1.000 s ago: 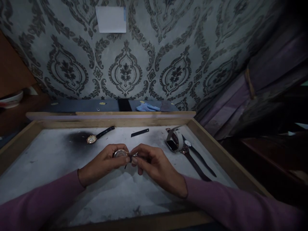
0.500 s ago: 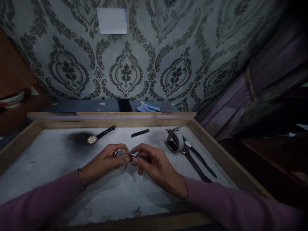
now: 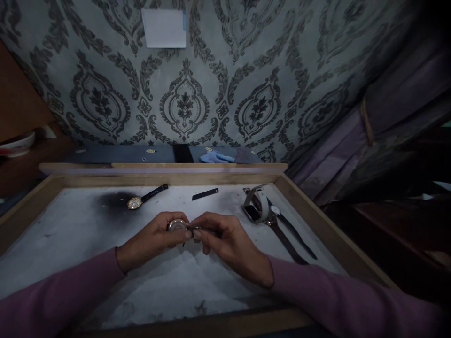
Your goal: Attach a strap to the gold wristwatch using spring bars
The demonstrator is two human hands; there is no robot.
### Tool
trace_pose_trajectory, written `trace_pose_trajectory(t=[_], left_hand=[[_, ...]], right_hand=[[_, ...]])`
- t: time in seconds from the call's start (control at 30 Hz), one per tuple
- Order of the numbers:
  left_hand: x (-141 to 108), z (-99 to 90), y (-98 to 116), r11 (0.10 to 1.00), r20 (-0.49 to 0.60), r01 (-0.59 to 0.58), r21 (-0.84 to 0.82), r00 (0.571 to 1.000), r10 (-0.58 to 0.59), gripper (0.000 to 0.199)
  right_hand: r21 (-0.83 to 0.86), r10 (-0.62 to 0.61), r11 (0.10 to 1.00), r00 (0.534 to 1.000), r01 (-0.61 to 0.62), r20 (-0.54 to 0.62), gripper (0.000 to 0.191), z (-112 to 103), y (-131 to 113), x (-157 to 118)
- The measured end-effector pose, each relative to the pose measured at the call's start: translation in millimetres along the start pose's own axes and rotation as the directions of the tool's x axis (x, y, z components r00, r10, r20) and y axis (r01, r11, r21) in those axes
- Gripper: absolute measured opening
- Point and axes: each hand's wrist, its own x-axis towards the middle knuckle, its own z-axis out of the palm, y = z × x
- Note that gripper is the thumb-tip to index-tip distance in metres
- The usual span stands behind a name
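Note:
My left hand (image 3: 157, 236) is closed around a round, silvery watch case (image 3: 178, 226), its thumb along the lower edge. At the right side of that case, the thumb and fingers of my right hand (image 3: 225, 241) are pinched on a thin dark piece (image 3: 214, 231). Whether this is a strap or a tool I cannot tell, since the fingers hide most of it. Both hands meet over the middle of the white-bottomed wooden tray (image 3: 169, 179).
A gold watch (image 3: 134, 203) with a dark strap lies at the tray's back left. Behind my hands rests a flat black blade-like strip (image 3: 205, 194). Several watches, one a square-faced smartwatch (image 3: 251, 213), cluster at the right. A blue cloth (image 3: 216, 157) lies beyond the tray's rim.
My right fingers have shifted slightly and closed more flatly over the thin dark piece beside the case. My left hand keeps its hold, and the other watches stay where they were.

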Motion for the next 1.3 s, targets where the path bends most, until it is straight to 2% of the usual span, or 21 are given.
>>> trace_pose_trajectory(t=[0.23, 0.53, 0.83, 0.97, 1.13, 1.2, 1.3], left_hand=[[-1.0, 2.6, 1.1, 1.0, -0.035, 0.009, 0.014, 0.999, -0.009, 0.021], [-0.7, 2.7, -2.0, 0.999, -0.059, 0.016, -0.046, 0.998, -0.019, 0.021], [0.6, 1.5, -1.7, 0.997, -0.062, -0.007, -0.08, 0.998, 0.002, 0.022], [0.2, -0.2, -4.9, 0.998, -0.055, -0.001, -0.068, 0.998, -0.002, 0.021], [1.0, -0.6, -3.6, 0.999, -0.058, 0.005, -0.035, 0.998, -0.007, 0.025], [1.4, -0.5, -2.0, 0.999, -0.064, 0.018, -0.029, 0.998, -0.02, 0.027], [1.2, -0.3, 0.0, 0.999, -0.066, 0.033, -0.015, 0.997, -0.034, 0.029]], right_hand=[[-0.012, -0.009, 1.0, 1.0, 0.009, -0.004, 0.011, 0.0, -0.7, 1.4], [-0.116, -0.035, 0.993, 0.999, 0.033, -0.011, 0.012, -0.3, -2.3, 1.6], [-0.107, -0.084, 0.991, 0.996, 0.081, -0.017, 0.016, 0.6, -3.0, 0.9], [-0.121, -0.02, 0.993, 0.999, 0.015, -0.04, 0.022, 0.3, -3.3, 1.3], [-0.026, 0.073, 0.997, 0.994, -0.075, -0.076, 0.022, -6.7, -0.4, 7.7], [-0.079, 0.074, 0.994, 0.992, -0.082, -0.097, 0.018, -12.5, 2.9, 12.1], [-0.355, 0.067, 0.93, 0.992, -0.1, -0.105, 0.011, -21.7, 7.8, 17.7]])
